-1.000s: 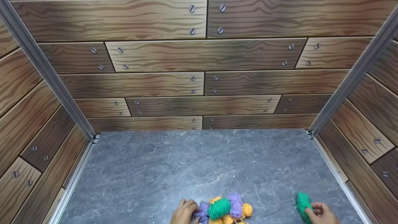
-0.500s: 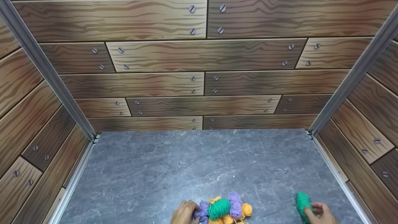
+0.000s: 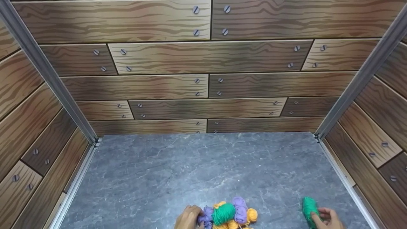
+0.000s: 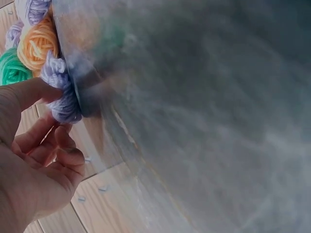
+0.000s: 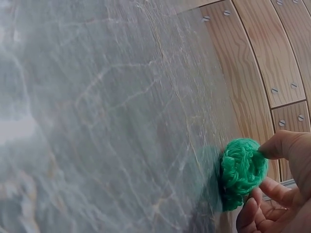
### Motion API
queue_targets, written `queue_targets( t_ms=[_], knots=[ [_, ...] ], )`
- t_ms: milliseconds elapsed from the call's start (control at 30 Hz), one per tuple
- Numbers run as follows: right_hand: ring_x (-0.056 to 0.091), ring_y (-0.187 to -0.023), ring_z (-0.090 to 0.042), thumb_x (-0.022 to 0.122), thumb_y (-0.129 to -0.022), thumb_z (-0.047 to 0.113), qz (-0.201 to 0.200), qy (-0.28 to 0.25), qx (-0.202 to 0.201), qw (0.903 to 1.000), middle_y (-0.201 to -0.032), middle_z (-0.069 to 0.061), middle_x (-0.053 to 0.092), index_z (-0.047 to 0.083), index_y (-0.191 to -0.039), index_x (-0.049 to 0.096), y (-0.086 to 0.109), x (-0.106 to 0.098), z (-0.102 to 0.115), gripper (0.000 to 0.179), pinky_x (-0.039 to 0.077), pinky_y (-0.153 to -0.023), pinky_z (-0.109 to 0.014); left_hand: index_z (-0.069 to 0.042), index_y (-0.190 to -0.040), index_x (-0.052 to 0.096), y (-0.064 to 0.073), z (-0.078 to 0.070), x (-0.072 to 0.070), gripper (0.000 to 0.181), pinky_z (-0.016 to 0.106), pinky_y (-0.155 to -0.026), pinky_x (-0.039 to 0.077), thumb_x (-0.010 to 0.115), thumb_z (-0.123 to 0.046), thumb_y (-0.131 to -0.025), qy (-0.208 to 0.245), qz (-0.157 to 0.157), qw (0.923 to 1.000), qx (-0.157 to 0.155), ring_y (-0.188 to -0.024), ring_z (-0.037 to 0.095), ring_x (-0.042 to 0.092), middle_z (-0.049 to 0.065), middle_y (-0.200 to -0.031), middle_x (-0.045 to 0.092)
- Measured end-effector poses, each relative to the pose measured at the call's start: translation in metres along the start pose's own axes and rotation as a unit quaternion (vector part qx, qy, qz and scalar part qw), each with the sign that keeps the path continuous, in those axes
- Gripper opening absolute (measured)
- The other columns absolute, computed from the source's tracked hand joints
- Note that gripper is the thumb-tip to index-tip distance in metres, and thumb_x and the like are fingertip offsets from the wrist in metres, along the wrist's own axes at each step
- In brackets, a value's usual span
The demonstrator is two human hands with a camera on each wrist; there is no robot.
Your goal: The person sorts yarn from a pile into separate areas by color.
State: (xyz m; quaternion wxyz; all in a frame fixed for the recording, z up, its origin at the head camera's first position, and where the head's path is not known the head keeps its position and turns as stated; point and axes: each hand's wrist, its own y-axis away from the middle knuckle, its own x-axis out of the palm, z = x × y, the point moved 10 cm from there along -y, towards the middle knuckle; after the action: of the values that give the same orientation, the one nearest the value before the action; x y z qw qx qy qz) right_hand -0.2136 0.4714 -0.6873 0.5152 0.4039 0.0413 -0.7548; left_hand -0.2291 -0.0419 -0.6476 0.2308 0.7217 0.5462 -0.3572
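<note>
My left hand (image 3: 189,217) pinches a small purple yarn ball (image 4: 62,92) between thumb and fingers, at the left end of a cluster of yarn. In that cluster a green yarn ball (image 3: 224,213) lies on top, a taller purple yarn ball (image 3: 240,210) stands right of it, and an orange yarn ball (image 3: 252,215) sits at the right end. Further right on the table, my right hand (image 3: 328,218) grips a separate green yarn ball (image 5: 243,170) by its near end, thumb on one side and fingers on the other.
Both hands work near the front of a grey marbled table (image 3: 178,165). Wood-print panels (image 3: 165,86) form the back and sides, with metal rails (image 3: 349,79) at the corners. A tiny white speck (image 3: 238,180) lies on the tabletop behind the cluster.
Almost nothing differs. The left hand's fingers have settled slightly lower at the purple yarn ball; the right hand and its green yarn ball stay in place.
</note>
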Motion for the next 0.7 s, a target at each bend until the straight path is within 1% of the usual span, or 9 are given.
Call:
queue_targets(
  t_ms=[100, 300, 367, 467, 567, 700],
  knots=[
    [0.061, -0.098, -0.038, 0.073, -0.083, 0.063, -0.016, -0.01, -0.002, 0.9998, -0.113, -0.028, 0.059, -0.01, -0.132, 0.046, 0.002, -0.001, 0.001, 0.092, 0.051, -0.076, -0.045, -0.016, -0.084, 0.066, 0.001, 0.0, 0.0, 0.017, 0.025, -0.06, 0.041, 0.069, -0.004, -0.071, 0.001, -0.004, 1.0, 0.0, -0.07, 0.004, 0.043, -0.011, -0.079, 0.056],
    [0.062, -0.095, -0.036, 0.072, -0.083, 0.062, -0.06, -0.025, -0.014, 0.9978, -0.105, -0.022, 0.064, -0.007, -0.128, 0.051, 0.008, -0.005, 0.008, 0.085, 0.051, -0.073, -0.042, -0.016, -0.082, 0.068, 0.001, -0.001, -0.005, 0.017, 0.025, -0.057, 0.043, 0.068, -0.003, -0.071, -0.015, -0.024, 0.9996, -0.005, -0.069, 0.004, 0.046, -0.01, -0.077, 0.058],
    [0.062, -0.095, -0.036, 0.072, -0.084, 0.061, -0.065, -0.026, -0.014, 0.9975, -0.104, -0.021, 0.065, -0.007, -0.128, 0.051, 0.009, -0.006, 0.009, 0.084, 0.05, -0.073, -0.042, -0.017, -0.081, 0.069, 0.002, -0.002, -0.008, 0.017, 0.025, -0.057, 0.044, 0.07, -0.003, -0.071, -0.023, -0.035, 0.9991, -0.004, -0.069, 0.004, 0.047, -0.009, -0.077, 0.058],
    [0.062, -0.096, -0.036, 0.071, -0.087, 0.056, -0.067, -0.033, -0.009, 0.9971, -0.104, -0.021, 0.065, -0.007, -0.129, 0.051, 0.011, -0.006, 0.012, 0.078, 0.05, -0.073, -0.041, -0.017, -0.081, 0.069, 0.002, -0.004, -0.013, 0.017, 0.026, -0.057, 0.045, 0.073, -0.004, -0.07, -0.034, -0.053, 0.998, 0.006, -0.068, 0.003, 0.048, -0.009, -0.077, 0.059],
    [0.062, -0.095, -0.035, 0.07, -0.089, 0.049, -0.071, -0.039, -0.011, 0.9967, -0.104, -0.021, 0.066, -0.007, -0.129, 0.051, 0.012, -0.007, 0.014, 0.072, 0.05, -0.07, -0.037, -0.017, -0.081, 0.067, 0.003, -0.005, -0.02, 0.02, 0.025, -0.056, 0.046, 0.074, -0.002, -0.071, -0.031, -0.07, 0.997, 0.013, -0.068, 0.003, 0.047, -0.01, -0.078, 0.058],
    [0.065, -0.089, -0.032, 0.07, -0.09, 0.047, -0.075, -0.048, -0.019, 0.9959, -0.104, -0.023, 0.066, -0.008, -0.129, 0.051, 0.014, -0.008, 0.017, 0.07, 0.049, -0.064, -0.032, -0.019, -0.082, 0.065, 0.003, -0.005, -0.028, 0.022, 0.024, -0.054, 0.043, 0.076, -0.003, -0.073, -0.027, -0.083, 0.9961, 0.012, -0.068, 0.002, 0.045, -0.01, -0.08, 0.056]
  ],
)
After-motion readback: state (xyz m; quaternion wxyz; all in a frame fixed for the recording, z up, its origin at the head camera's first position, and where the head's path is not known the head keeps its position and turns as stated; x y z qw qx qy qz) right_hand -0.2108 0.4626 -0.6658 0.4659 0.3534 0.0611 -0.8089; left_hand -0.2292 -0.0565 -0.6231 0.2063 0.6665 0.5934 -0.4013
